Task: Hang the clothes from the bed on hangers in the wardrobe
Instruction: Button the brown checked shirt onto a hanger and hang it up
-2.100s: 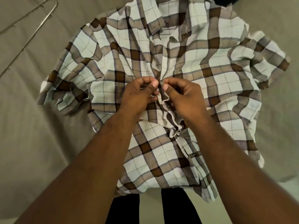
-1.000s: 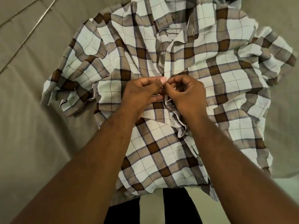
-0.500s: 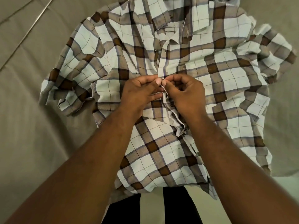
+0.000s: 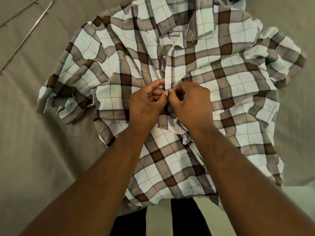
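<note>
The brown-and-white checked cotton shirt (image 4: 221,68) lies spread on the beige-sheeted bed (image 4: 34,150), filling mid-frame. The left hand (image 4: 146,104) and right hand (image 4: 190,101) both pinch its front placket at centre, apparently fastening a button. Best to keep both edges flat and aligned, easing the button through without bunching. A thin metal wire hanger (image 4: 32,29) lies upper left.

Plaid shirt (image 4: 230,79): white, tan and brown checks, short sleeves. Lies front up, rumpled, across centre of frame on tan bed (image 4: 34,150); collar at top edge, hem at bottom centre by bed edge. Sleeves spread left and right, crumpled. Wire hanger (image 4: 34,26) flat on bed, upper left, apart from shirt.
</note>
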